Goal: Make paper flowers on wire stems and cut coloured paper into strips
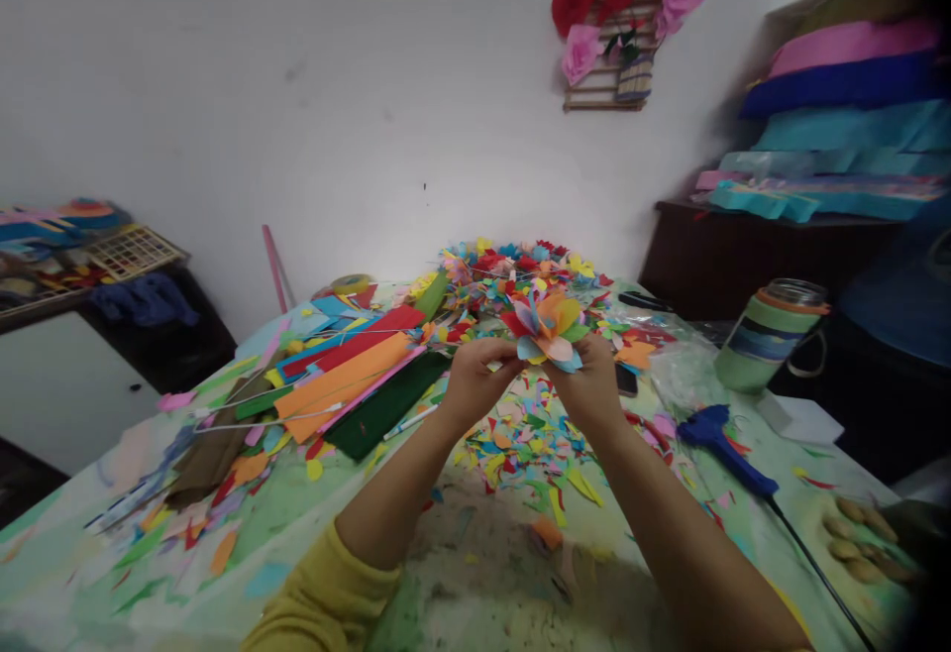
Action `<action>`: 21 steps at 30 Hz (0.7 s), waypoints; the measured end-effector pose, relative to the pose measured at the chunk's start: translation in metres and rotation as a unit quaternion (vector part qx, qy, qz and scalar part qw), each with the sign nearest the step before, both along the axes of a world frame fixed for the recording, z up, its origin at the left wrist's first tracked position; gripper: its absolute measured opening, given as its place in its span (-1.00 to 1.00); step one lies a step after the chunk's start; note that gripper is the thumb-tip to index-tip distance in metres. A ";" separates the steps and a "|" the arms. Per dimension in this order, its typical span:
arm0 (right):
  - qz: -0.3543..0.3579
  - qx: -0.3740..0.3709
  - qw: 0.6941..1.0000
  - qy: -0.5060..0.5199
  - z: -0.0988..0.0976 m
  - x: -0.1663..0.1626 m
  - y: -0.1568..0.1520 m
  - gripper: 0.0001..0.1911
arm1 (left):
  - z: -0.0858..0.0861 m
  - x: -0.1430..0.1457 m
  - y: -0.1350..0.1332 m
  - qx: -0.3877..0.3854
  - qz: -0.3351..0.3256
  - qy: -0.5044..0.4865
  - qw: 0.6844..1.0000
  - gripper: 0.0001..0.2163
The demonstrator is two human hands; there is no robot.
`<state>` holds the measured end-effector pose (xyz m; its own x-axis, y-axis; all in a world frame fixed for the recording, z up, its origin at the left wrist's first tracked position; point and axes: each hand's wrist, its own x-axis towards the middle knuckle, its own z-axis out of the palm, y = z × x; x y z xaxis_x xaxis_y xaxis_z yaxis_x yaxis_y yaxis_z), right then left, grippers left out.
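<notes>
Head view: the left hand (pixel 479 380) and right hand (pixel 590 384) pinch a multicoloured paper flower (pixel 550 325) between them, held over a table (pixel 461 588) strewn with bright paper scraps (pixel 520 434). A blue glue gun (pixel 732 452) lies to the right.

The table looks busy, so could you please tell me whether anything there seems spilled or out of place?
Mostly the paper scraps: they lie scattered loose across the table, not in one pile. The held paper flower looks intact.
</notes>
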<state>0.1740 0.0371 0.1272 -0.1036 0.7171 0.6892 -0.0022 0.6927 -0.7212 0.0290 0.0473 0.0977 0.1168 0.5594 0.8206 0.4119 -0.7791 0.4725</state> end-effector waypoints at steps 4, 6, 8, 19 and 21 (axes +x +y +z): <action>0.077 -0.034 0.995 0.055 0.000 0.004 0.004 -0.89 | -0.003 0.000 0.001 -0.043 -0.064 -0.041 0.996 -0.88; 0.108 -0.058 0.989 0.084 0.000 0.006 0.007 -0.89 | -0.003 0.000 0.001 -0.062 -0.084 -0.052 0.993 -0.87; 0.115 -0.073 0.986 0.091 0.000 0.007 0.008 -0.87 | -0.003 0.000 0.000 -0.070 -0.084 -0.043 0.993 -0.85; 0.096 -0.098 0.987 0.083 0.002 0.004 0.006 -0.95 | -0.002 0.001 0.000 -0.050 -0.059 0.004 0.997 -0.86; 0.091 -0.097 0.988 0.080 0.004 0.004 0.004 -0.98 | -0.001 0.001 0.000 -0.041 -0.060 0.011 0.997 -0.86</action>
